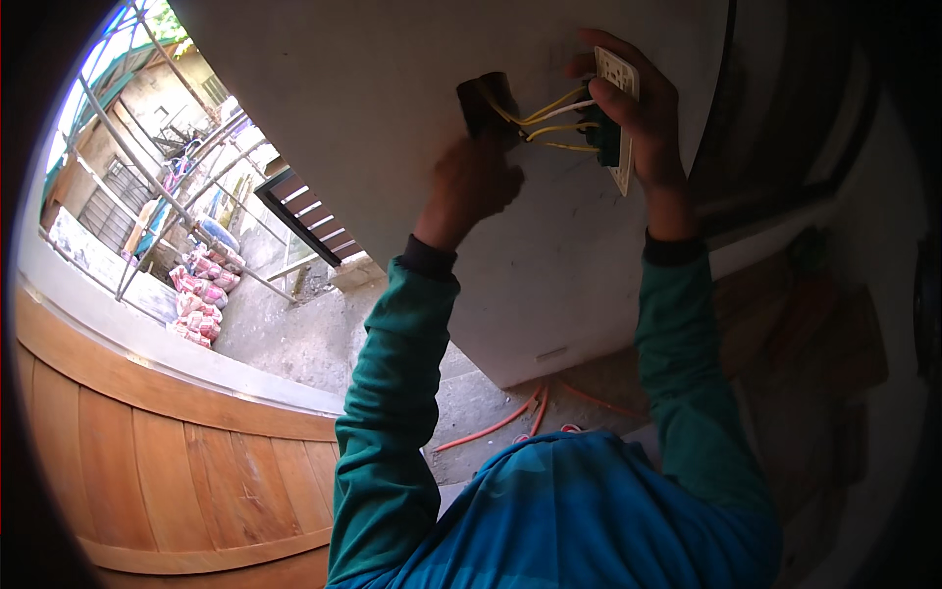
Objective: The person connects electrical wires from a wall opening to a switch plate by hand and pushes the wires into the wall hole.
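Note:
My right hand point(655, 110) grips a white electrical wall plate point(624, 157) by its edges, thumb at the front side and fingers behind. Dark green modules point(606, 137) sit on its back; I cannot tell whether they are switches or sockets. Several yellow wires point(561, 128) and a white one point(569, 111) run from them into a dark rectangular wall box opening point(488, 101). Just below that opening is my left hand point(473, 187), fingers curled up against its lower edge. Shadow hides its fingertips and whatever they pinch.
The pale wall point(559, 285) faces me. On the left a wooden panel point(186, 471) stands under a white ledge, with poles point(157, 167), stacked sacks point(201, 294) and a slatted grille point(309, 216) beyond. Orange tubing point(491, 429) lies on the floor below.

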Action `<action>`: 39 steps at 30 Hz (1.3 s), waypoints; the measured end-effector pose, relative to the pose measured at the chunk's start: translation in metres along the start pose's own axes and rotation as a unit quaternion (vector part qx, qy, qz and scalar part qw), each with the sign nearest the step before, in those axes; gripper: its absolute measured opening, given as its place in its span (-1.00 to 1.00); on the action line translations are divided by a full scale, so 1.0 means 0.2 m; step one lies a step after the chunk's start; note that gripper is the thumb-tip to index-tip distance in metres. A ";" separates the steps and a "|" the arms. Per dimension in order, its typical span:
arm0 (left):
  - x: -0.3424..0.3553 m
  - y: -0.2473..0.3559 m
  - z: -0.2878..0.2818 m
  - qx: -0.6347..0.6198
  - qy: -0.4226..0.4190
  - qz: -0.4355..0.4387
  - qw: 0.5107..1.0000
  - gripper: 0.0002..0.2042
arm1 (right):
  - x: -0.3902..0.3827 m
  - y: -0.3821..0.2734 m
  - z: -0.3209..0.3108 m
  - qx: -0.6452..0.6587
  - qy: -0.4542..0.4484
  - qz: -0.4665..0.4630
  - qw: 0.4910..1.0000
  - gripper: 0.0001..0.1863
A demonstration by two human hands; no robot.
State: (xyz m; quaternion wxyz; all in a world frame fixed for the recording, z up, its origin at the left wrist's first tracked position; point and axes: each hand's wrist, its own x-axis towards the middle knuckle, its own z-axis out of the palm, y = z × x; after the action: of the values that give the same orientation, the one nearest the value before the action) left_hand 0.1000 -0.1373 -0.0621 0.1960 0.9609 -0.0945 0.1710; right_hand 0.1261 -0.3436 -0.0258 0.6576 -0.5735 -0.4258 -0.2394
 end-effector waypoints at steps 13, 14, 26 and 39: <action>-0.23 0.10 -0.16 -0.124 0.196 0.191 0.954 -0.69 | -0.06 0.10 -0.04 0.157 -0.017 0.086 0.984 -0.41; -0.23 0.10 -0.17 -0.125 0.199 0.190 0.953 -0.69 | -0.06 0.11 -0.02 0.156 -0.021 0.085 0.984 -0.41; -0.14 0.26 -0.06 -0.044 0.338 0.350 0.873 -0.81 | -0.12 0.06 0.05 0.195 0.011 0.090 0.977 -0.37; -0.24 0.19 -0.11 -0.151 0.409 0.301 0.848 -0.70 | -0.23 0.13 0.07 0.166 -0.023 0.045 0.985 -0.30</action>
State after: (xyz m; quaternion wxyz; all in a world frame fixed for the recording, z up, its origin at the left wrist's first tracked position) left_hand 0.0393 -0.1579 -0.0473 0.2987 0.6872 -0.3152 0.5823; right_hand 0.1177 -0.3315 -0.0790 0.7438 -0.4804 -0.4482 -0.1227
